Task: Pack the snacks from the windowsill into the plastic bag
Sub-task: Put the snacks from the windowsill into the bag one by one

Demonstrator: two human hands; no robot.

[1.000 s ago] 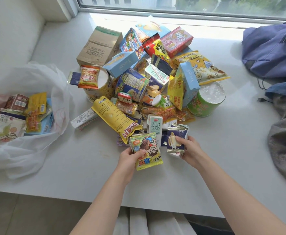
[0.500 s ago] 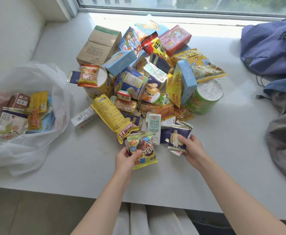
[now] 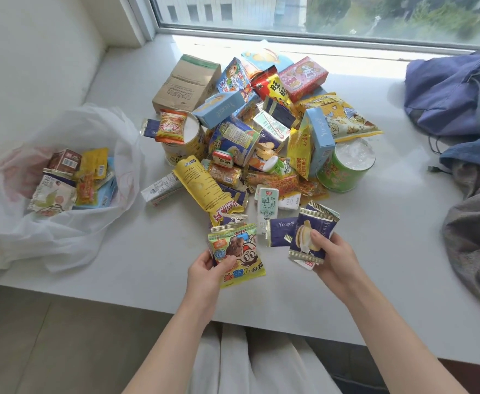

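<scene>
Over windowsill (image 3: 389,251): left hand (image 3: 207,270) grips yellow packet (image 3: 237,251), right hand (image 3: 334,258) navy packet (image 3: 309,237).

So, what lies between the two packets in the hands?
A dark blue Yuoge packet lies between the cartoon packet and the cake packet, in the head view.

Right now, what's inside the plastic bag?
Inside the plastic bag I see a brown carton, a yellow packet, a white pouch, an orange packet and a blue pack partly under them. Anything beneath these is covered.
</scene>
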